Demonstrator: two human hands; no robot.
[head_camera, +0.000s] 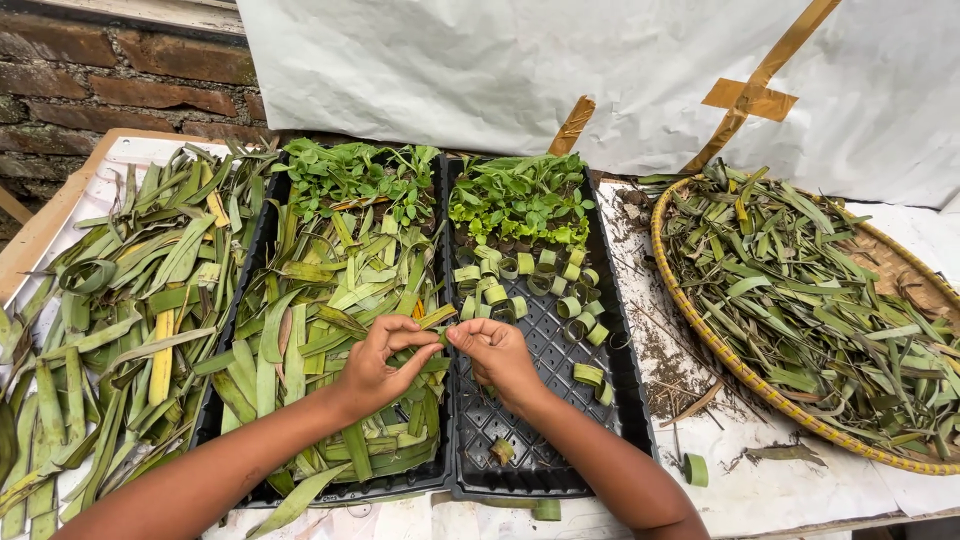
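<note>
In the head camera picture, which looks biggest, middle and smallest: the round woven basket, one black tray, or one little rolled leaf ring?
1. Round woven basket, though part runs off the picture.
2. Black tray on the right, looks somewhat smaller, unsure because the basket is cut off.
3. Rolled leaf ring, clearly smallest.

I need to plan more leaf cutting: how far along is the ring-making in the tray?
Done: about twenty rings sit below the seedlings. In hand: left hand and right hand pinch a leaf strip. Left: most of the tray is bare; many leaves remain.
</note>
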